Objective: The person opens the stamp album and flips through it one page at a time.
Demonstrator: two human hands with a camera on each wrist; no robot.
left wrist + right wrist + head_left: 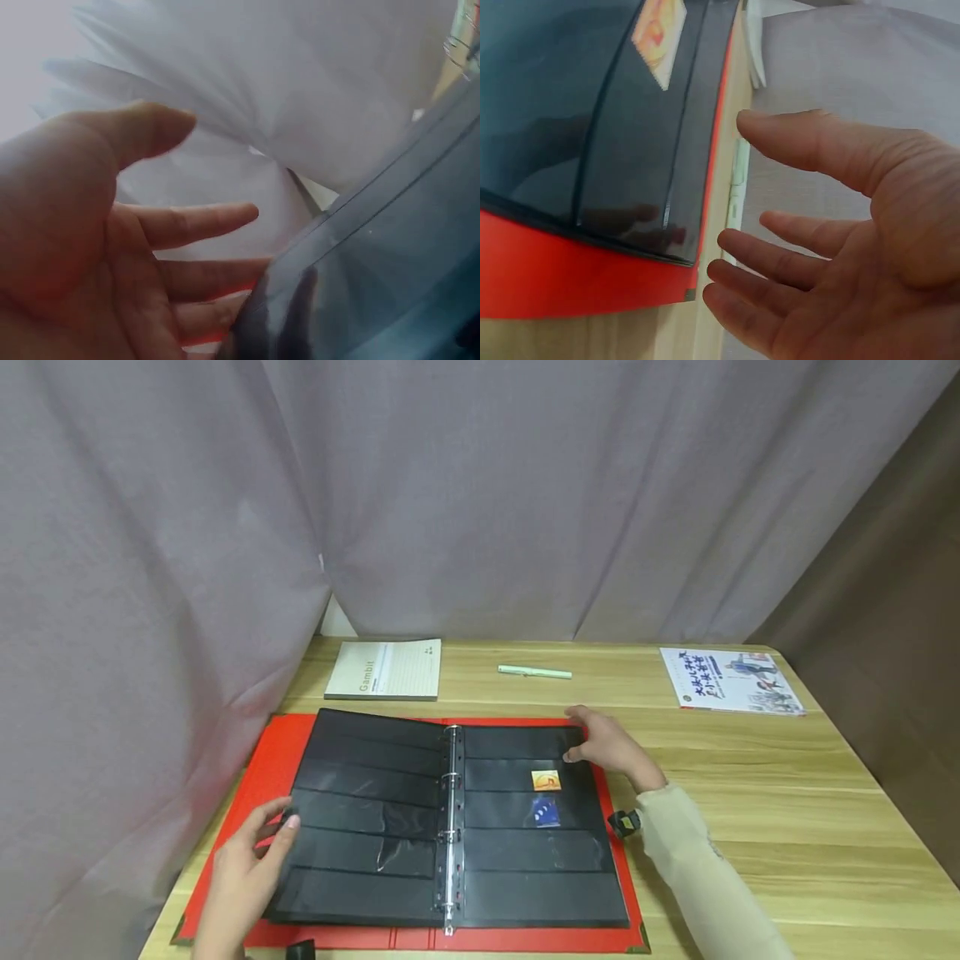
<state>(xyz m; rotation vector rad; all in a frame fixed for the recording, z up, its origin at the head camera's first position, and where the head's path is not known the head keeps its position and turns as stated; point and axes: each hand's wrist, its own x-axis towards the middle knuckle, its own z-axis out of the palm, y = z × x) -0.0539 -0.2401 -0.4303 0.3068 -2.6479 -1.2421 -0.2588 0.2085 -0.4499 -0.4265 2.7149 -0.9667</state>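
Note:
An open red ring binder (247,762) lies on the table with black pocket pages on metal rings (450,793). My left hand (246,868) is at the outer edge of the left page (360,827), which is slightly raised. In the left wrist view, that hand's (112,247) fingers reach to the page edge, partly behind it, with the thumb apart. Near the top right corner of the right page (525,897) is my right hand (606,743), fingers spread and holding nothing. That page carries an orange-yellow stamp (546,781) and, below it, a blue stamp (546,812).
Behind the binder lie a cream notepad (397,668), a pale green pen (534,672) and, far right, a white illustrated booklet (731,681). A grey curtain (480,510) hangs along the wooden table's (810,827) back edge and left side.

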